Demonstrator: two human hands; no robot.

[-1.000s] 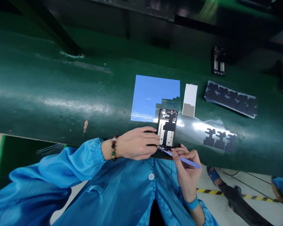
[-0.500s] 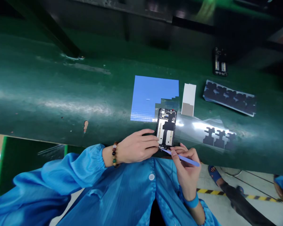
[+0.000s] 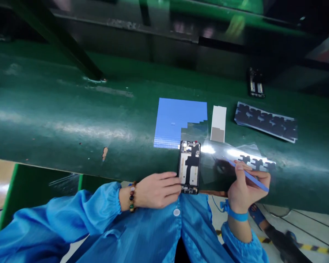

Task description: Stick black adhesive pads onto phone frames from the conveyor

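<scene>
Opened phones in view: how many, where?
2. One opened phone lies with the left hand at its left edge; the second phone is farther back, right, beyond the black-patterned sheets. Others may be hidden in shadow.

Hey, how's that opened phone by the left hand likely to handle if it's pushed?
The opened phone is probably stiff, judging by its straight-edged slab shape. That flatness makes rolling unlikely. Its exposed circuitry looks fragile, so a careless push might damage it.
</scene>
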